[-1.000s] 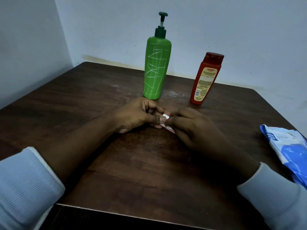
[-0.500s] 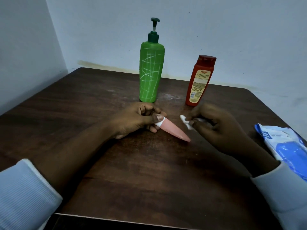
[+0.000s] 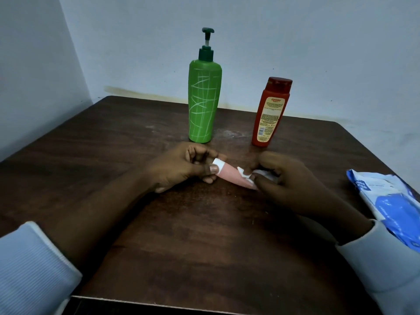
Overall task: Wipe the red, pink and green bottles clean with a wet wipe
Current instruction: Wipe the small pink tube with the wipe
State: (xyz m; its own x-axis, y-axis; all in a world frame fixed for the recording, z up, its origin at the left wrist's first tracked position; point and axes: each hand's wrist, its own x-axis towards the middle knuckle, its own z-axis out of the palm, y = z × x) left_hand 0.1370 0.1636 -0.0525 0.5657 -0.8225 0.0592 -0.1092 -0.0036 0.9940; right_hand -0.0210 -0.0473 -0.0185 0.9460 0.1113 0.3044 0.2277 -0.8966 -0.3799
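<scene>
A small pink tube-shaped bottle [image 3: 230, 176] with a white cap lies low over the dark wooden table [image 3: 204, 246]. My left hand [image 3: 181, 169] pinches its capped end. My right hand [image 3: 288, 178] holds a crumpled white wet wipe [image 3: 246, 175] against the tube's far end. Behind the hands stand a tall green pump bottle [image 3: 204, 103] and, to its right, a red bottle [image 3: 270, 112] with a yellow label, both upright and untouched.
A blue and white pack of wet wipes [image 3: 395, 205] lies at the table's right edge. Pale walls close in behind and to the left. The table's near edge runs just below my forearms.
My right hand pulled the wipe off the pink tube half a second ago and has now come back onto its tip. My left hand kept its hold on the capped end.
</scene>
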